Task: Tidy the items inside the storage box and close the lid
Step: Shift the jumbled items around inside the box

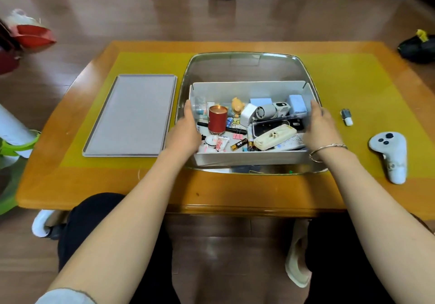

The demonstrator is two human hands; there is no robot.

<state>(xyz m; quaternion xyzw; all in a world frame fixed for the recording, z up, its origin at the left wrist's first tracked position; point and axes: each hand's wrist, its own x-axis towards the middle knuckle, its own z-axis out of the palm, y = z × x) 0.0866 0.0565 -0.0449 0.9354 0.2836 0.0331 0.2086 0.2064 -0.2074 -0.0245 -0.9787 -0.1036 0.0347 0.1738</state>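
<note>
Legible text is scarce. A small white packet [223, 137] in the storage box [247, 156], at 5 o'clock from the red can [217, 119], carries dark print that seems to end in "bright"; the first letters are unclear. A gold-and-black battery [239, 144] at 4 o'clock from that packet bears small characters, too blurred to read. Nothing else is readable.

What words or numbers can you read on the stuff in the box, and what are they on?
"...bright": the end of a word on a small white packet near the box's front; its start is hidden.
Yellow characters on the black and gold battery: too small to read.
Button markings on the white remote control: too blurred to read.
Red can: no writing visible.
</note>
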